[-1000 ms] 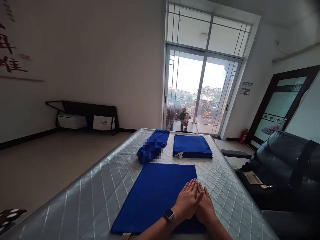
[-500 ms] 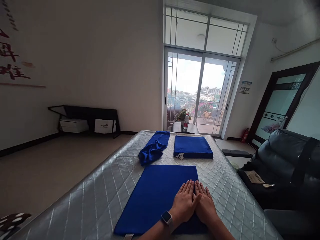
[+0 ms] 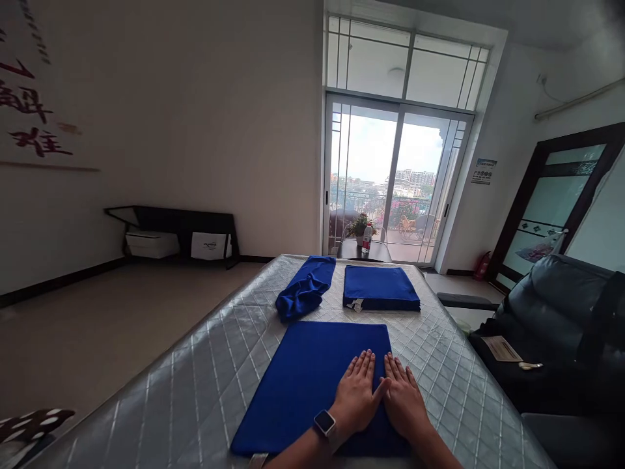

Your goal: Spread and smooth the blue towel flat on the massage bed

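Observation:
A blue rectangular cloth piece (image 3: 303, 384), perhaps a cushion cover, lies flat and smooth in front of me, a white tag at its near left corner. My left hand (image 3: 357, 394), with a watch on the wrist, rests flat on its right part, fingers stretched out. Beside it my right hand (image 3: 404, 397) lies flat along the cloth's right edge, fingers extended. The thumbs meet or overlap between the hands. Farther back sits a neat stack of folded blue cloths (image 3: 381, 284) with white tags showing. To its left is a crumpled blue cloth (image 3: 305, 293).
All the cloths lie on a silver quilted table cover (image 3: 195, 391). A black leather sofa (image 3: 561, 326) holding a brown card (image 3: 502, 348) stands at the right. Beyond the far end, a small table (image 3: 349, 249) bears a bottle (image 3: 366, 238) and potted plant (image 3: 359, 226).
My two hands have moved slightly apart at the fingertips, the left staying on the cloth and the right at its edge. The whole view has shifted a little. The cloths lie as before.

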The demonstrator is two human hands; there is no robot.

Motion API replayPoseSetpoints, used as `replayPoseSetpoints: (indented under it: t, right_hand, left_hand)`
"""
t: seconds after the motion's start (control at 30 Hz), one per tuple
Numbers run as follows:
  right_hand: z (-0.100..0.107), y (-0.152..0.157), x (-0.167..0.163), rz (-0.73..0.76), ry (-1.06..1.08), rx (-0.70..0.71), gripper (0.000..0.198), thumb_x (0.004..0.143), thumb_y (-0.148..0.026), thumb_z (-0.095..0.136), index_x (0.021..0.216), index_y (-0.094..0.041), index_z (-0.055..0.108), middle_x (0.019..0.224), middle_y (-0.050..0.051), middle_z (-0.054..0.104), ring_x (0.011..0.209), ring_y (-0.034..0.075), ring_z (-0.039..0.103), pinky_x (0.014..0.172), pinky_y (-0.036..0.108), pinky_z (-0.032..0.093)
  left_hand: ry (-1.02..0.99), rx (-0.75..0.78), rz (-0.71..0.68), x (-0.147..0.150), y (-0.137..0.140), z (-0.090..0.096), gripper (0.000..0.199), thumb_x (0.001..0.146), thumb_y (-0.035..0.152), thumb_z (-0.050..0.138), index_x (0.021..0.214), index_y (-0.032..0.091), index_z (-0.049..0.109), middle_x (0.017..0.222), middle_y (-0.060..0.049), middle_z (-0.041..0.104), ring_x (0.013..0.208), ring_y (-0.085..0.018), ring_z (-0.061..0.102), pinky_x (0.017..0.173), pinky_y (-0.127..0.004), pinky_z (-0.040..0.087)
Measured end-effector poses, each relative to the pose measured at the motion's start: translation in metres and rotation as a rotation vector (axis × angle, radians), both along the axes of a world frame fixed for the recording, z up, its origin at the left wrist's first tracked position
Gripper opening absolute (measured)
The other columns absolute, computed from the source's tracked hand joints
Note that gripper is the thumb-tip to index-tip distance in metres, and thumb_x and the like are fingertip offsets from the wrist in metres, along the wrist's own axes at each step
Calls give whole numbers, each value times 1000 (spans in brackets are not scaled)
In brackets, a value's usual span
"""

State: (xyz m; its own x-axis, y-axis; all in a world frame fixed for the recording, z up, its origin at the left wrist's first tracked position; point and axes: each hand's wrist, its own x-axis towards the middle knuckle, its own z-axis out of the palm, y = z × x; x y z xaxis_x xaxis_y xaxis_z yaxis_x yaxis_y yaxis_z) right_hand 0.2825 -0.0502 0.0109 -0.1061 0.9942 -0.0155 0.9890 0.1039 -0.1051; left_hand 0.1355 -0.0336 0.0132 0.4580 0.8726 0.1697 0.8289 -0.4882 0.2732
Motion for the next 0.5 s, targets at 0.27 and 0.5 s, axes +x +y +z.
replayPoseSetpoints:
  t: [0.27,0.5]
  right_hand:
    - [1,0,0,-12,48,10,63,98,-41,14,155,-13,20,162,3,15,150,19,13,121,41,10]
    - [-2,1,0,-23,76,24,63,98,-41,16,155,-13,21,162,3,16,150,19,14,121,41,10]
  left_hand:
    - [17,-52,19,-14,-3,7,76,100,58,12,153,7,26,160,-14,23,149,-25,17,122,-46,23]
    - [20,-17,37,-29,1,3,77,99,61,15,152,7,30,159,-15,27,148,-26,20,122,-46,25]
